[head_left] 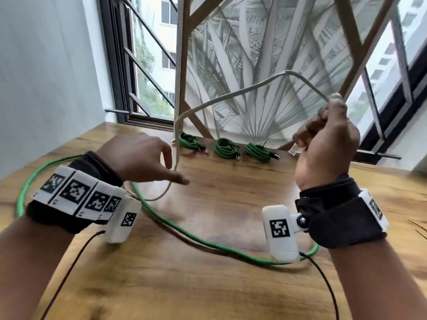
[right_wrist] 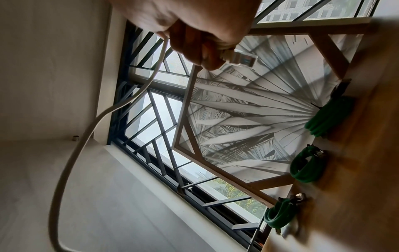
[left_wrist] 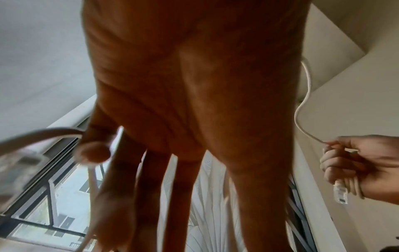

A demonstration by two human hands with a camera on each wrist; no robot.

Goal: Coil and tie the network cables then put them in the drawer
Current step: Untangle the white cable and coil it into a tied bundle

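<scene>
The right hand [head_left: 328, 144] is raised above the tabletop [head_left: 208, 285], its grip curled tight round one end of the white network cable [head_left: 231, 94]; a few small turns of that cable sit inside the fist, and the clear plug [head_left: 294, 150] pokes out below the fingers; the right wrist view shows the same plug [right_wrist: 244, 58] jutting from the closed fingers. From the fist the white cable arches up and over to the left, drops past the left hand [head_left: 143, 158], and curves under it toward the wrist. The left hand hovers over the wood with fingers straight and spread; the cable runs beside its thumb, but whether the thumb pins it I cannot tell. A loose green cable [head_left: 184, 234] lies in a wide loop on the tabletop beneath both wrists. Three coiled green cables [head_left: 227, 149] lie in a row at the far edge, against a leaf-patterned panel [head_left: 265, 54] before the window [head_left: 150, 54].
</scene>
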